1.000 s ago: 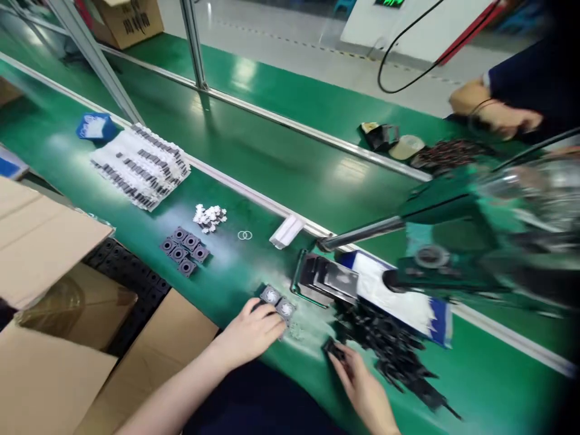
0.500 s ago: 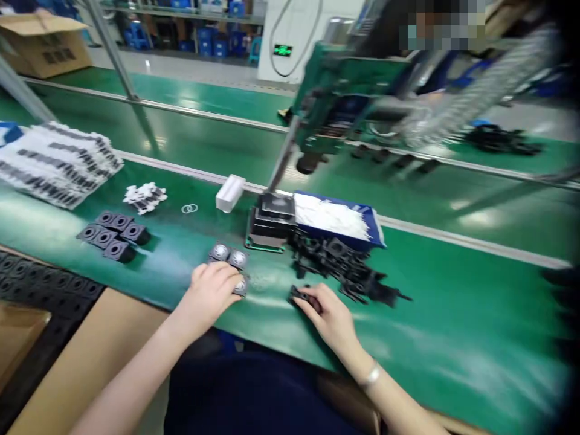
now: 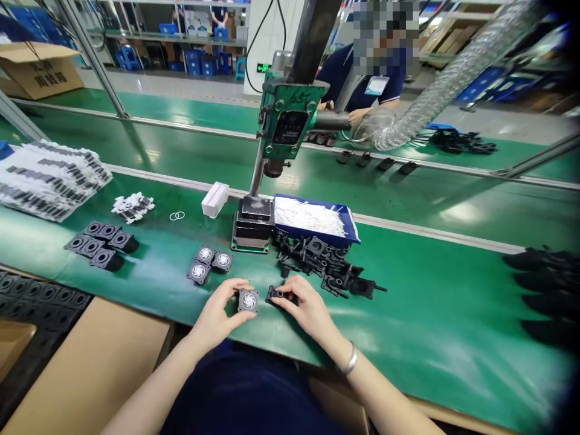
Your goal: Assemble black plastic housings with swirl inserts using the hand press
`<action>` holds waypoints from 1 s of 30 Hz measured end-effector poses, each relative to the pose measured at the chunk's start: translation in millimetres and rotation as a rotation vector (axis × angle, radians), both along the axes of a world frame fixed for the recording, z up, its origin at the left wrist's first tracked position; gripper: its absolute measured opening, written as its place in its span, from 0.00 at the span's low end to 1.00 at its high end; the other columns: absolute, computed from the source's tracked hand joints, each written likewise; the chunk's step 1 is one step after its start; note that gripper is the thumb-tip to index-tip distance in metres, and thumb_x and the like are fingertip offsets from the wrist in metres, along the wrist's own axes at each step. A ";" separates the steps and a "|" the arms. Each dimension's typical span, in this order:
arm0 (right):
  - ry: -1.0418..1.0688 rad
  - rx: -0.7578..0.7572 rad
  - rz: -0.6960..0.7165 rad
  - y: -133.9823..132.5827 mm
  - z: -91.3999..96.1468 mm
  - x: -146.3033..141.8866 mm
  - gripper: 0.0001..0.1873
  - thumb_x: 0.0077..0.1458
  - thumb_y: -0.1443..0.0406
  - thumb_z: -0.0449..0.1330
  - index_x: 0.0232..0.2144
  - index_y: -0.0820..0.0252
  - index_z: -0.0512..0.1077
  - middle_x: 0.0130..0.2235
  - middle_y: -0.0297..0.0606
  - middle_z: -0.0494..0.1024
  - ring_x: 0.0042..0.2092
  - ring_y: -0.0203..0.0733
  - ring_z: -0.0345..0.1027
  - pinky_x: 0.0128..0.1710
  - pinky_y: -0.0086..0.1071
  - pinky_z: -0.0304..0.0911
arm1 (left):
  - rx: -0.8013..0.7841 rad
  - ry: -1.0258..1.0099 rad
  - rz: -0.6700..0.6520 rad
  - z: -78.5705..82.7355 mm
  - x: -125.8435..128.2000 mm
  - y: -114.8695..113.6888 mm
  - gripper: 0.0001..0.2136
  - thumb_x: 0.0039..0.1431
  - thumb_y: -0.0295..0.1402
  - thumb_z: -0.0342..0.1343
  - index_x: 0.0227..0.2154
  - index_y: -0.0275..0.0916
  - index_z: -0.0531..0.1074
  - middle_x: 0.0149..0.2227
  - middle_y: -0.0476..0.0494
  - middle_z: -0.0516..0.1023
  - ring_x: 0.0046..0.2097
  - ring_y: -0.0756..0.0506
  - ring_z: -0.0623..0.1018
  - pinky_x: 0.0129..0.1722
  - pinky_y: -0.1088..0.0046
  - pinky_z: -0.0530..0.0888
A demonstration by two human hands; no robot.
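Between the thumb and fingers of my left hand [image 3: 225, 309] is a square black housing [image 3: 249, 301] with a white swirl-bladed wheel in its face. Close to its right, my right hand [image 3: 302, 300] pinches a small black plastic part [image 3: 274, 295] with a square flange. The two pieces are apart, with a narrow gap between them. Beyond my left hand sit three more swirl-faced housings [image 3: 206, 254] in a cluster. A heap of loose black plastic parts [image 3: 324, 263] lies just past my right hand.
A green bench press [image 3: 289, 121] stands over its black base block [image 3: 254, 217]. Beside it is a blue tray [image 3: 356, 232] of white pieces. Several black housings [image 3: 106, 260], white parts [image 3: 133, 206] and stacked white-and-black pieces [image 3: 54, 181] lie left. A co-worker [image 3: 362, 90] is across the line.
My left hand has taken one swirl-faced housing from the cluster and brought it right, near the part in my right hand. The head view has shifted and become sharper.
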State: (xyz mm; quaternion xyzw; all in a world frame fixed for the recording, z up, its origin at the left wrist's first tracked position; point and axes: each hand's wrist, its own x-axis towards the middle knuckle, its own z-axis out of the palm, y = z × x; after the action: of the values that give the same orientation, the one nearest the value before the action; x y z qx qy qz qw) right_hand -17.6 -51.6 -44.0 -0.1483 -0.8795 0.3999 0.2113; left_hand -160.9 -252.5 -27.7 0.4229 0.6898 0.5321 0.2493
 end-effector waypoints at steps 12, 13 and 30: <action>0.151 0.013 0.249 -28.2 58.8 -22.1 0.06 0.63 0.61 0.61 0.41 0.55 0.72 0.46 0.43 0.74 0.51 0.46 0.68 0.50 0.42 0.68 | 0.030 -0.110 -0.088 -14.3 -1.9 6.3 0.30 0.60 0.30 0.62 0.62 0.45 0.56 0.53 0.40 0.75 0.54 0.43 0.77 0.55 0.64 0.74; 0.153 0.028 0.262 -28.6 57.3 -24.4 0.06 0.63 0.61 0.61 0.42 0.55 0.72 0.46 0.43 0.74 0.52 0.46 0.68 0.50 0.42 0.68 | 0.025 -0.092 -0.084 -14.0 -1.8 6.3 0.30 0.60 0.30 0.62 0.62 0.45 0.56 0.53 0.40 0.75 0.54 0.44 0.77 0.54 0.65 0.75; 0.089 -0.114 0.312 -27.3 40.2 -29.4 0.07 0.63 0.61 0.61 0.43 0.55 0.70 0.43 0.41 0.75 0.52 0.45 0.68 0.52 0.41 0.67 | -0.034 0.051 -0.133 -14.0 -11.5 7.5 0.30 0.60 0.40 0.63 0.62 0.45 0.58 0.54 0.37 0.75 0.54 0.40 0.77 0.56 0.59 0.75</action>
State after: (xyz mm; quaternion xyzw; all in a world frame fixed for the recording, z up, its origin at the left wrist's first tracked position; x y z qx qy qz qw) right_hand -47.0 -78.8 -3.8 -0.0041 -0.8575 0.4831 0.1765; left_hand -172.4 -245.0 -41.7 0.4767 0.6752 0.4919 0.2735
